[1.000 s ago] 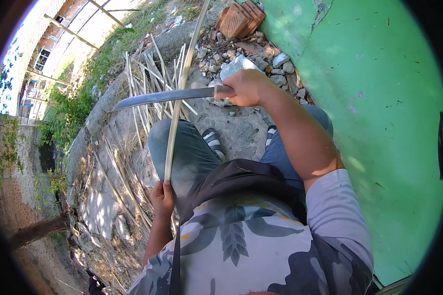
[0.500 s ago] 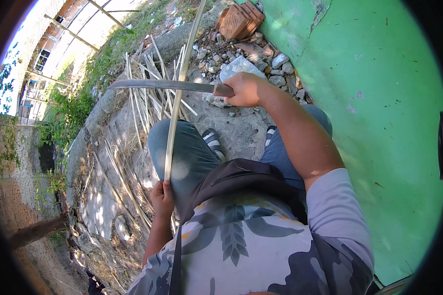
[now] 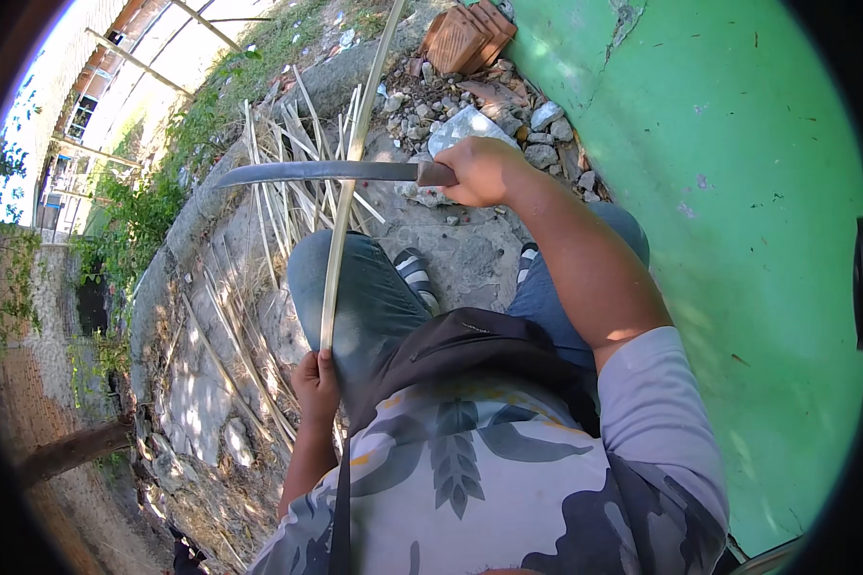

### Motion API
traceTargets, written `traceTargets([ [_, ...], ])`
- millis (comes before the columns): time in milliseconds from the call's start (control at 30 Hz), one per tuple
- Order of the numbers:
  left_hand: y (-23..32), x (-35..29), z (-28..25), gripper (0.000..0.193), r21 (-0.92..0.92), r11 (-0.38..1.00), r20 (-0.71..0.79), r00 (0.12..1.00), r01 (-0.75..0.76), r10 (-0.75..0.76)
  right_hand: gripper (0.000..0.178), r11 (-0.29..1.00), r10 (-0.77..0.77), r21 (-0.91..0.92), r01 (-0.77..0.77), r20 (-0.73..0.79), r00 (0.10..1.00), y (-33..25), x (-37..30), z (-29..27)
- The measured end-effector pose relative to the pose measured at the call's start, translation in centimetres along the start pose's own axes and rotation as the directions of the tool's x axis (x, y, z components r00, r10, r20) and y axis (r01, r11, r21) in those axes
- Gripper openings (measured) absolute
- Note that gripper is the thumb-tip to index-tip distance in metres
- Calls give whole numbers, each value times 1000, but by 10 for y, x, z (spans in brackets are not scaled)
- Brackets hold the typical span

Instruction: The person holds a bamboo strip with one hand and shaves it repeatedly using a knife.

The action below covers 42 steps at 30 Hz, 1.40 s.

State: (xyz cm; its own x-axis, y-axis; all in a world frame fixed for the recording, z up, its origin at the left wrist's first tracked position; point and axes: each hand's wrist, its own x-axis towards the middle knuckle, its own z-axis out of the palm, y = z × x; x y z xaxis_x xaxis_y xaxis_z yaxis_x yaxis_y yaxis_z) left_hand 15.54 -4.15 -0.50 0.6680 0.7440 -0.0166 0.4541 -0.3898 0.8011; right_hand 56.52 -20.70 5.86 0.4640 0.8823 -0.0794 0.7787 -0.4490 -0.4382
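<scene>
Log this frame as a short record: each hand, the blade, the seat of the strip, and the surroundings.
left hand: gripping the near end of a pale strip
right hand: gripping the handle of a long knife
blade: crosses the strip in view; contact unclear
strip: passes over the left knee in view
left side: loose pale strips on the ground
ahead: rubble, reddish-brown blocks
right side: green surface

Grey concrete (image 3: 470,259) lies sun-dappled — beside green floor (image 3: 738,259).
</scene>
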Motion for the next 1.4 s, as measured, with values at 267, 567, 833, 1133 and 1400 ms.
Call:
traceTargets([
  [267, -5, -1, 1, 42, -35, 999, -14, 1000, 13, -13, 27, 997, -27, 78, 22, 61, 998, -1, -1, -13],
  [567, -3, -1, 3, 41, -77, 997, -11, 1000, 11, -12, 22, 993, -30, 113, 33, -31, 999, 0, 4, 13],
  [833, -11, -2, 2, 40, -61, 998, -32, 999, 9, -11, 21, 992, -120, 31, 122, -47, 992, -2, 4, -3],
  [1133, 6, -3, 3, 43, 71, 996, -59, 997, -49, 53, 21, 996, 78, 53, -78, 2, 997, 4, 5, -11],
  [1400, -4, -4, 0, 45, 104, 991, -50, 995, -83, 89, 24, 984, -7, -174, 35, 160, 987, -29, 1, -18],
])
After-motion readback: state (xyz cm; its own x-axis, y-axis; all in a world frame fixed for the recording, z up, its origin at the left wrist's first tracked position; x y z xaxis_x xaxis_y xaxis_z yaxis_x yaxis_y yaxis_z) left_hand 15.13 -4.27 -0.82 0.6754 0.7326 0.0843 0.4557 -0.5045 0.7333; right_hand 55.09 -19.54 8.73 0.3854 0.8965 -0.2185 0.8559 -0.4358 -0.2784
